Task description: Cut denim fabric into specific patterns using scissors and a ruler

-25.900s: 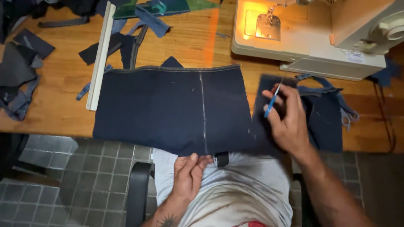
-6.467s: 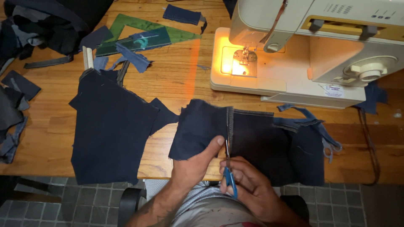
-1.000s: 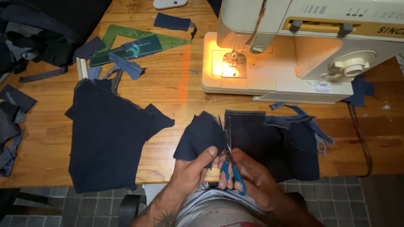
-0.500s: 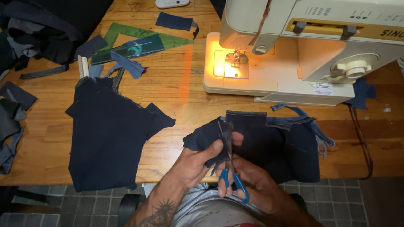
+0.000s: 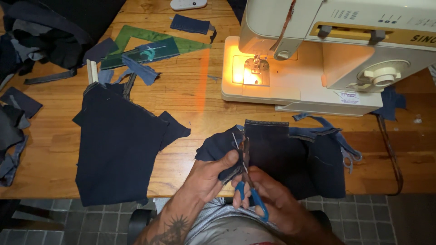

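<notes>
While cut at the table's near edge:
Left hand (image 5: 212,174): dark cloth (image 5: 272,154) is pinched.
Right hand (image 5: 277,204): blue-handled scissors (image 5: 247,181) are gripped.

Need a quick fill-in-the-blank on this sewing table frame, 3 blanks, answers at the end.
1. The right hand holds scissors with ____ handles.
2. The left hand grips a piece of dark ____ fabric beside the blades.
3. The lamp of the sewing machine is switched ____.

Missing words: blue; blue; on
</notes>
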